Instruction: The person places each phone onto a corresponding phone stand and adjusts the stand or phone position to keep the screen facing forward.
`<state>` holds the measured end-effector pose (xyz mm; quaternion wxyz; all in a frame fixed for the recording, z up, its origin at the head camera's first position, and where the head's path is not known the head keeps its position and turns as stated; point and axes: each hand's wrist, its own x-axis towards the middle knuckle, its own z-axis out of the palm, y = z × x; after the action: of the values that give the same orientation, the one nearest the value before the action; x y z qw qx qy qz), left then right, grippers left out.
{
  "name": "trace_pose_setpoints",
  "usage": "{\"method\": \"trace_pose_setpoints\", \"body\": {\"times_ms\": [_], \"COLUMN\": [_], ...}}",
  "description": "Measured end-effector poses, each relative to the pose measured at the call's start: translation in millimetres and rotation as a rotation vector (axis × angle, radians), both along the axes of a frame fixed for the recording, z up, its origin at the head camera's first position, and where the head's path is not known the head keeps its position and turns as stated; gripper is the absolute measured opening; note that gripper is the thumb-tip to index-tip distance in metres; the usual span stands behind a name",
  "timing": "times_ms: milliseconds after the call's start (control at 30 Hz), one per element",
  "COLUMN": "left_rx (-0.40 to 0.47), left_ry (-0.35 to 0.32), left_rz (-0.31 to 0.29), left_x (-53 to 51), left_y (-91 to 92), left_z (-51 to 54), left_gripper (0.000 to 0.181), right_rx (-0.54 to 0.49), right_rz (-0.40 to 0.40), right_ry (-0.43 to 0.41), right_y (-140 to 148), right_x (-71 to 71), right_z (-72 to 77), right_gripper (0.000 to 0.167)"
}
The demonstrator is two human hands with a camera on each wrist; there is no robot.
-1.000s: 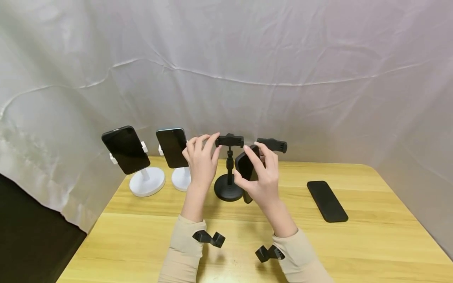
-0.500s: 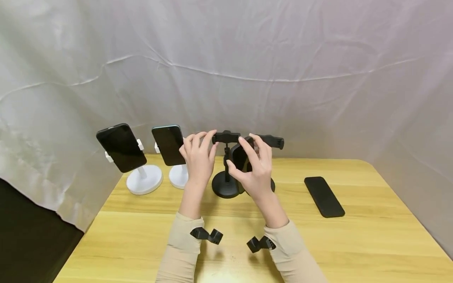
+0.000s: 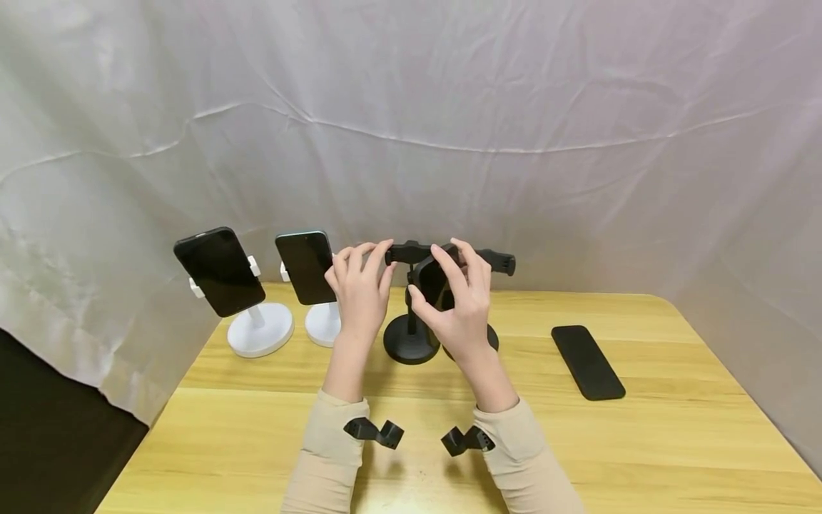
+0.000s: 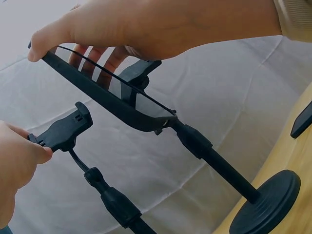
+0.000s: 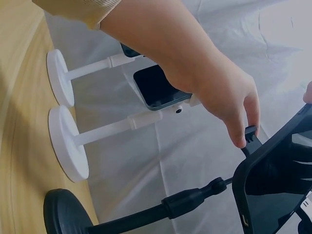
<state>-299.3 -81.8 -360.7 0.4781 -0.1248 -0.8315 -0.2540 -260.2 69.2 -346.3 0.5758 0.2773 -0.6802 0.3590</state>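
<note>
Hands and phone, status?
Left hand pinches left black stand's clamp. Right hand holds phone by its edges, not in clamp yet. Right black stand behind phone; no obvious obstruction.

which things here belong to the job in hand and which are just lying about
In use:
black rectangular phone, held by the right hand
black round-based stand, its clamp pinched by the left hand

Apparently idle:
second black stand
two white round-based stands holding dark-screened phones
loose black phone on the wooden table
</note>
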Motion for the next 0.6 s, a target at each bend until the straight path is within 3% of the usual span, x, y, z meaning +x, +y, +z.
{"method": "trace_pose_setpoints", "body": {"times_ms": [600], "left_rx": [0.007], "left_ry": [0.013], "left_rz": [-0.018], "left_x": [-2.3], "left_y": [3.1], "left_z": [-2.3], "left_gripper": [0.030], "right_rx": [0.010], "right_rz": [0.018], "right_ry": [-0.037], "right_y": [-3.4], "right_x": [-6.3], "right_z": [10.7], "right_gripper": [0.055]}}
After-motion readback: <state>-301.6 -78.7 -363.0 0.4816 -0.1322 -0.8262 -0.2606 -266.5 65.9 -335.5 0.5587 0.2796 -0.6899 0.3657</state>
